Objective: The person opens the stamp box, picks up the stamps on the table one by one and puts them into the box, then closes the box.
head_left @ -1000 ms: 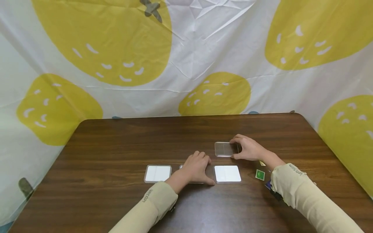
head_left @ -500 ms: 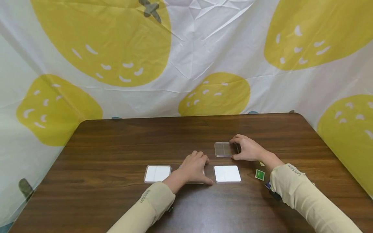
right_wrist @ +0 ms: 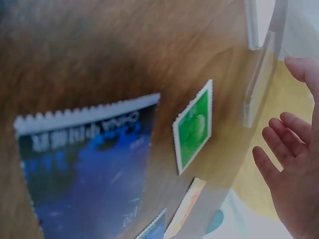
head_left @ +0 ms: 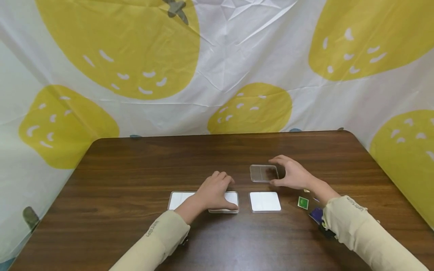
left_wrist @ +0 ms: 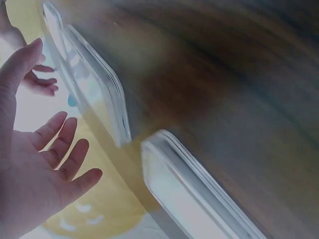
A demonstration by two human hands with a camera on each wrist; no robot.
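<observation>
Head view: the middle white-faced case (head_left: 232, 197) on the desk (head_left: 135, 162) is being partly covered by the left hand (head_left: 213, 192), spread and gripping nothing; beyond, a clear case (head_left: 262, 173) is being bracketed by the right hand (head_left: 293, 174), likewise spread and empty.

Upside-down "CHINA 中国邮政" on the blue stamp (right_wrist: 92, 174)

Head view: set highest and farthest, facing forward and down across the tabletop (head_left: 135, 162).
Left wrist view: close, low, steeply canted, past the left hand (left_wrist: 37, 179) to the cases (left_wrist: 182, 191).
Right wrist view: close, canted; blue stamp (right_wrist: 89, 172) nearest, right hand (right_wrist: 301, 174) at frame edge.
Shared, head and left wrist: cases.
Shared, head and right wrist: green stamp (right_wrist: 193, 128).
</observation>
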